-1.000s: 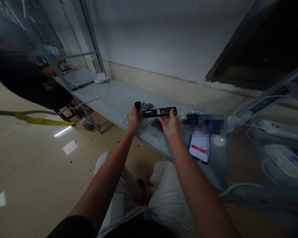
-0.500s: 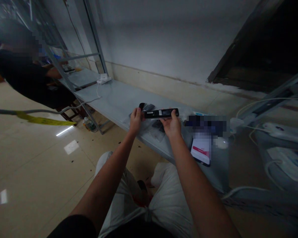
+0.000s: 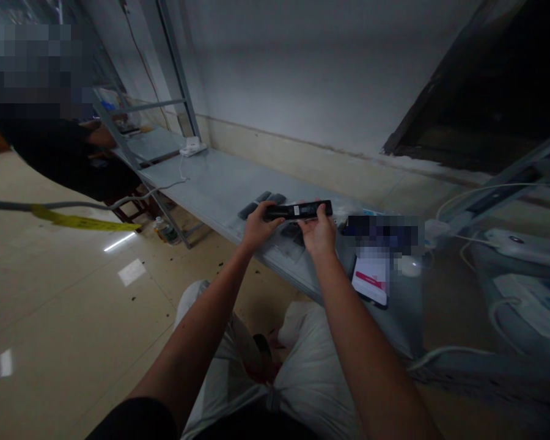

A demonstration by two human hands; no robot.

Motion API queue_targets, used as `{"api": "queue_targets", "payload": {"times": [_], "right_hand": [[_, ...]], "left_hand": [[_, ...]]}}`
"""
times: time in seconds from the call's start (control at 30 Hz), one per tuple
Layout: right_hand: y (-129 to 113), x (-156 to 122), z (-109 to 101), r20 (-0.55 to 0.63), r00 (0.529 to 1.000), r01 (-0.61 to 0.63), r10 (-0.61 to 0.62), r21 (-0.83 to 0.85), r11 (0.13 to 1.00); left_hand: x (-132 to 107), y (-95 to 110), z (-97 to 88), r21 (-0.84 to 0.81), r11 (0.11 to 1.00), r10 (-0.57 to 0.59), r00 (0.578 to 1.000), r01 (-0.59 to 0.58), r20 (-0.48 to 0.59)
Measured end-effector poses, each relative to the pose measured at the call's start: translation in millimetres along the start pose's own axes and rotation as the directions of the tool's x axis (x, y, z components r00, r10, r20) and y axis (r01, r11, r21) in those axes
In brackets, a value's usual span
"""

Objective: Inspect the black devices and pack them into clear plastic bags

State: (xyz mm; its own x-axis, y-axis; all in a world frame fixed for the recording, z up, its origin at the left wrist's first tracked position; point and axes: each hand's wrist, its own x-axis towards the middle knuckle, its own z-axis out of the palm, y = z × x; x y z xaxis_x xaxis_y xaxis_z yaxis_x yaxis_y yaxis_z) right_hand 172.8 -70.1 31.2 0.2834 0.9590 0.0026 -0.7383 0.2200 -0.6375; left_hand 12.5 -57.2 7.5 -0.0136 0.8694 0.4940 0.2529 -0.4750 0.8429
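Grey tabletop [image 3: 211, 178] below likely remote [image 3: 301, 211]

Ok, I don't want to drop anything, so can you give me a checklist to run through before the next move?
1. Left hand on the left end of the black device: ok.
2. Right hand holding its right end: ok.
3. Phone apart from both hands: ok, flat on the table.
4. Table under the device uncluttered: not ok, clear plastic lies there.
5. Device's left end fully closed: cannot tell, fingers cover it.
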Motion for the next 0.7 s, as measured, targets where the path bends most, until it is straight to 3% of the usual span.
{"api": "queue_targets", "payload": {"times": [0.37, 0.5, 0.7], "right_hand": [[-2.4, -4.4, 4.8, 0.024, 1.0, 0.007, -0.007, 0.013, 1.0], [-3.1, -4.0, 4.4, 0.02, 1.0, 0.006, -0.006, 0.021, 1.0], [-4.6, -5.7, 4.9, 0.048, 0.999, -0.024, 0.023, 0.013, 1.0]], "left_hand": [[-1.9, 12.2, -2.3, 0.064, 0.998, 0.012, 1.0, -0.013, 0.014], [-1.1, 7.9, -3.0, -0.048, 0.999, -0.02, 1.0, 0.02, -0.003], [3.9, -2.2, -5.5, -0.25, 0.951, -0.185, 0.983, 0.181, 0.005]]}}
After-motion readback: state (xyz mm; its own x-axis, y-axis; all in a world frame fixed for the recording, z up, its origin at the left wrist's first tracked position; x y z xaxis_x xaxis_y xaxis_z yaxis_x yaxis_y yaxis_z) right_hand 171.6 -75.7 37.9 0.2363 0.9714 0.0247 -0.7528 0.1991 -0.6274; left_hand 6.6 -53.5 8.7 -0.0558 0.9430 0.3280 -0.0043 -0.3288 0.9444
